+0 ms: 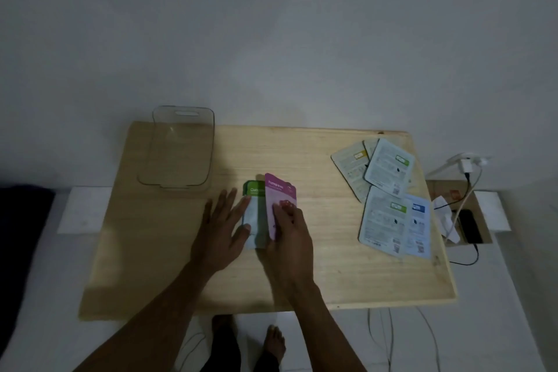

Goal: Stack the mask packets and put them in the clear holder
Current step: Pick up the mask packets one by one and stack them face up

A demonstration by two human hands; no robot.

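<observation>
— Where do your hands stand?

— Your right hand [290, 229] pinches the pink packet [280, 205] by its near end, tipped up on its edge. Your left hand [222, 229] is spread, its fingertips [246, 201] pressing the green packet [253, 214] just beside the pink one. Both packets run long axis away from you.

— And the rest of the packets?

— The loose packets [389, 190] lie face down, overlapping, well to your right near the far right corner of the wooden table [317, 266]. Your right hand is the nearer one to them.

— The holder?

— The clear holder [178, 148] sits at the far left corner, empty as far as you can see, its long axis also pointing away from you. It lies beyond and left of your left hand, so I judge that hand better placed to carry the stack there, with no turn needed.

— The room?

— Dim. Bare wood lies between you and the holder. A charger and cables [465, 190] crowd the right edge; mind them when reaching.
</observation>
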